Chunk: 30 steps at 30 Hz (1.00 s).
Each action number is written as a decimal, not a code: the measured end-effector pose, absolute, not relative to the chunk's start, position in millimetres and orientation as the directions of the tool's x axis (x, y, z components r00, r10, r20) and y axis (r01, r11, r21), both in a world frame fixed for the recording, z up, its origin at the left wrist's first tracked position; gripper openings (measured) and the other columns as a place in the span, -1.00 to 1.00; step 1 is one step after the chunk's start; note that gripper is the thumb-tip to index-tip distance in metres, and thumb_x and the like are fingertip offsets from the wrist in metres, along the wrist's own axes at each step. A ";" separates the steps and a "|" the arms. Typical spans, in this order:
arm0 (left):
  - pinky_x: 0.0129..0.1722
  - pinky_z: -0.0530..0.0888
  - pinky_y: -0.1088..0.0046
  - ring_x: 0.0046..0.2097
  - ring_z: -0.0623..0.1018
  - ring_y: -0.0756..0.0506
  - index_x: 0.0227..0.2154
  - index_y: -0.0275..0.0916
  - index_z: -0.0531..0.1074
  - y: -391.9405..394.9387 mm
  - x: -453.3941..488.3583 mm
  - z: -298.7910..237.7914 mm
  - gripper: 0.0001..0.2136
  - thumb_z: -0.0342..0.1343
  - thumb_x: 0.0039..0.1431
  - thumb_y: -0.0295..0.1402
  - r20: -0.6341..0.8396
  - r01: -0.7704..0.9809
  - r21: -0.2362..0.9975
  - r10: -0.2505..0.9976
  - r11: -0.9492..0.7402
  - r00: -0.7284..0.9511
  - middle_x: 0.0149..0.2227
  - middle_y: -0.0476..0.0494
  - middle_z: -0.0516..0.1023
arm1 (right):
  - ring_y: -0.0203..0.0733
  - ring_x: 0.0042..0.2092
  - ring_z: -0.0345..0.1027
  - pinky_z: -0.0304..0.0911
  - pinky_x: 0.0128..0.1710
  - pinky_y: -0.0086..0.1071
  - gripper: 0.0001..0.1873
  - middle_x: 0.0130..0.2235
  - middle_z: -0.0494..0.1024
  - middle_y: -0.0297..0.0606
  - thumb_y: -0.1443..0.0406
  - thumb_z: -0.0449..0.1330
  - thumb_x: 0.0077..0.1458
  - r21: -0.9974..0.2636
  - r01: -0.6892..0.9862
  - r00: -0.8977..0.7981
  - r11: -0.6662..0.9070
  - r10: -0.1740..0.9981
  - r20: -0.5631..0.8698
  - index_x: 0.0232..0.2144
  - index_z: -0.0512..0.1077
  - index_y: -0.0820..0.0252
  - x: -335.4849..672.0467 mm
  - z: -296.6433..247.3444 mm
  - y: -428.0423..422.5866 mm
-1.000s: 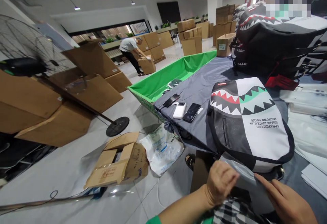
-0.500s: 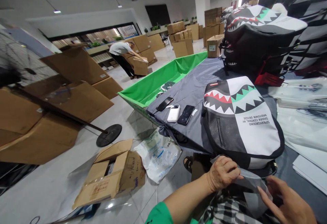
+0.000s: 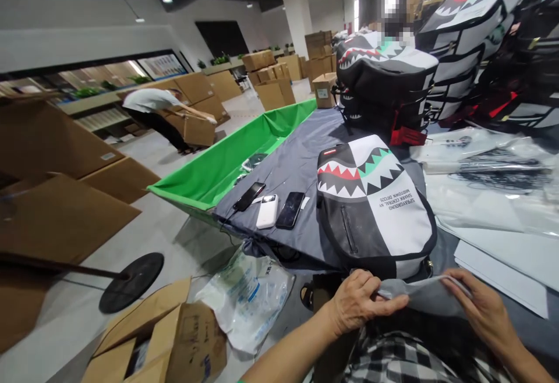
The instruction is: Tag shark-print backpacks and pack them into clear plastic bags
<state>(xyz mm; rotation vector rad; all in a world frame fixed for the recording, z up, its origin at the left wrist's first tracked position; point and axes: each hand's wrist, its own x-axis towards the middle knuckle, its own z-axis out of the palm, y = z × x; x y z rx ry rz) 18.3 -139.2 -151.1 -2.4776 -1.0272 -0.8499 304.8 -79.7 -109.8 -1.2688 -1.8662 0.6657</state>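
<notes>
Left hand (image 3: 360,301) and right hand (image 3: 484,307) are held apart above a lap covered in black-and-white checked cloth (image 3: 402,360). A grey plastic bag (image 3: 419,295) is stretched between them at about chest level: its near end is pinched between the left thumb and fingers, and its far edge is gripped by the right fingertips (image 3: 458,284), with the right fingers slightly spread. The bag is held just in front of a Sprayground shark-mouth backpack (image 3: 371,208), which is laid flat on the grey-draped counter (image 3: 301,162).

Two smartphones (image 3: 290,209) and a white power bank (image 3: 267,211) are placed beside the backpack. Stacked shark-print backpacks (image 3: 384,74) are seen farther along the counter, and clear plastic bags (image 3: 489,197) and white sheets (image 3: 498,275) are spread to its right. A green-lined bin (image 3: 218,167) is set against the counter's far side. An opened cardboard box (image 3: 152,336) and a white plastic bag (image 3: 247,298) lie on the floor. In the background, a co-worker (image 3: 151,100) is bent over a carton (image 3: 198,130).
</notes>
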 end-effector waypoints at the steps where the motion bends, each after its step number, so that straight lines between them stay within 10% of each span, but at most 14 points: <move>1: -0.21 0.39 0.44 -0.30 0.39 -0.01 0.25 0.16 0.27 -140.6 18.5 -149.8 -0.49 0.09 0.34 -0.48 0.622 0.731 -0.068 0.544 -0.679 0.563 -0.31 0.01 0.38 | -0.18 -0.42 0.52 0.45 -0.36 -0.44 -0.41 -0.44 0.61 -0.31 -0.27 0.13 0.14 -0.768 0.510 -0.226 0.386 0.922 0.313 -0.44 0.51 0.08 301.7 -108.8 -72.0; 9: -0.24 0.34 0.41 -0.27 0.39 -0.04 0.24 -0.01 0.33 -149.0 24.5 -137.3 -0.60 0.11 0.39 -0.38 0.479 0.803 -0.020 0.699 -0.596 0.531 -0.29 -0.02 0.40 | -0.27 -0.60 0.23 0.22 -0.59 -0.39 -0.32 -0.61 0.36 -0.45 -0.40 0.15 -0.04 -0.773 0.531 -0.173 0.347 0.938 0.301 -0.48 0.32 0.05 288.6 -120.7 -27.1; 13: -0.24 0.31 0.43 -0.26 0.38 -0.03 0.18 0.06 0.38 -150.0 27.6 -138.9 -0.62 0.17 0.36 -0.37 0.480 0.828 0.049 0.740 -0.559 0.471 -0.29 0.00 0.39 | -0.20 -0.52 0.37 0.32 -0.50 -0.34 -0.45 -0.52 0.45 -0.35 -0.24 0.01 0.24 -0.667 0.646 0.044 0.372 0.854 0.519 -0.41 0.34 0.06 301.6 -115.3 -42.2; 17: -0.24 0.28 0.43 -0.27 0.36 -0.02 0.20 0.15 0.36 -150.6 26.8 -137.9 -0.58 0.20 0.34 -0.33 0.469 0.830 0.021 0.739 -0.557 0.484 -0.30 0.02 0.36 | -0.20 -0.32 0.52 0.46 -0.25 -0.36 -0.85 -0.33 0.60 -0.28 0.22 0.13 0.33 -0.289 0.614 -0.339 0.734 0.576 0.744 -0.21 0.48 0.09 306.1 -114.4 -68.5; 20: -0.22 0.28 0.43 -0.26 0.36 -0.02 0.24 0.18 0.30 -151.1 25.0 -133.4 -0.55 0.17 0.37 -0.33 0.435 0.829 0.012 0.749 -0.559 0.499 -0.29 0.02 0.36 | -0.20 -0.13 0.55 0.46 -0.06 -0.34 -0.69 -0.15 0.64 -0.25 0.42 0.14 0.24 -0.043 0.500 -0.586 0.865 0.374 0.719 -0.02 0.51 0.06 300.2 -114.0 -71.0; 30: -0.28 0.25 0.41 -0.25 0.38 -0.03 0.13 0.02 0.40 -145.4 30.7 -130.8 -0.70 0.14 0.39 -0.32 0.392 0.860 0.046 0.801 -0.508 0.452 -0.26 0.02 0.43 | -0.11 -0.12 0.50 0.44 -0.13 -0.28 -0.67 -0.19 0.62 -0.19 0.53 -0.03 0.04 0.287 0.220 -0.851 0.932 0.040 0.524 -0.24 0.42 0.17 297.9 -91.4 -34.1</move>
